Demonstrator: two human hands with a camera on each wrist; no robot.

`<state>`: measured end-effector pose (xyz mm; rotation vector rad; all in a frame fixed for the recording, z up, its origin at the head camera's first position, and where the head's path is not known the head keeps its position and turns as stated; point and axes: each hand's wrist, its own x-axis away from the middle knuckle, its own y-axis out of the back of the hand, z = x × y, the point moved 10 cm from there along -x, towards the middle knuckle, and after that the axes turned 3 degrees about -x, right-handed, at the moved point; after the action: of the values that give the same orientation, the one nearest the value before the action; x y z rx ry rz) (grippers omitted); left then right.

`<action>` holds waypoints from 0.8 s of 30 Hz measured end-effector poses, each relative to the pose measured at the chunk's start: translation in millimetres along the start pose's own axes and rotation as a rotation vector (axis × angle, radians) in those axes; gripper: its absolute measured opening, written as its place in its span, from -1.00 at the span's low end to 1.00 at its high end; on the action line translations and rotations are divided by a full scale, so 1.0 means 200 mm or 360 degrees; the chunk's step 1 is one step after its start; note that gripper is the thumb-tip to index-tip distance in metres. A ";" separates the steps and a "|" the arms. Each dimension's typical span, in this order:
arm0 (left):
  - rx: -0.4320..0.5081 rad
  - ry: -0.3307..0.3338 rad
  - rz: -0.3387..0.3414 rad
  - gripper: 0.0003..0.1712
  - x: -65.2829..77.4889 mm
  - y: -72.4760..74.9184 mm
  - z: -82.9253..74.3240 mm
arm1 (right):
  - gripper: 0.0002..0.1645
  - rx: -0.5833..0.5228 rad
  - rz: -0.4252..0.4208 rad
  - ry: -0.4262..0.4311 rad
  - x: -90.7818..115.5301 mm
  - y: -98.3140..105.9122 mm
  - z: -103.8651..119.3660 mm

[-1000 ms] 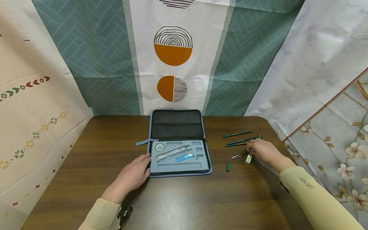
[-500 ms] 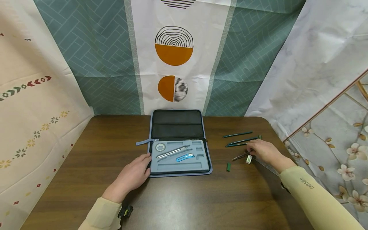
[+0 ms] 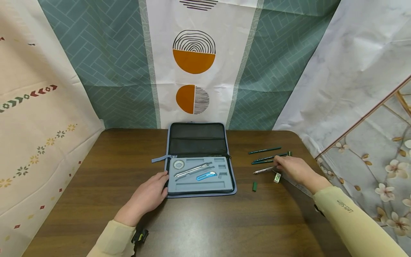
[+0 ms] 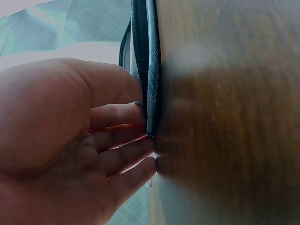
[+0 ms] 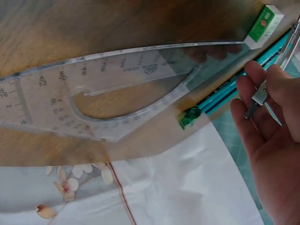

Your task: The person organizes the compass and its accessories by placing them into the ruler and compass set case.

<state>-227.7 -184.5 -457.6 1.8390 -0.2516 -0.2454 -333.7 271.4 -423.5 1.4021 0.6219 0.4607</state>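
Note:
My right hand pinches a silver drawing compass near its hinge end between thumb and fingers. The compass's handle end shows at the fingertips in the right wrist view. On the left, my left hand rests against the left edge of the open zip case, its fingers extended. Thumb and fingertips touch the zipped rim in the left wrist view. The case's grey tray holds a white round item, a second silver compass and a blue utility knife.
Dark green pencils lie behind my right hand, with a green sharpener at their end. A green-and-white eraser and a small green block lie in front. A transparent set square lies beside the right hand.
The compass in my right fingers has swung, its free end moving left and back toward the pencils. My left hand and the case have stayed in place.

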 end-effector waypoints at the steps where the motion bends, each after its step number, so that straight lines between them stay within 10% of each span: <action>1: 0.0000 0.0001 0.0001 -0.48 0.00 0.00 0.00 | -0.69 -0.0002 -0.0010 0.0001 -0.01 0.01 0.01; 24: -0.0010 -0.0021 -0.0023 -0.48 0.00 0.01 0.01 | -0.69 -0.0208 -0.0186 -0.0039 -0.14 0.12 0.15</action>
<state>-228.3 -187.0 -456.3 1.8338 -0.2465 -0.2680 -334.6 234.1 -393.6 1.2386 0.6388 0.3840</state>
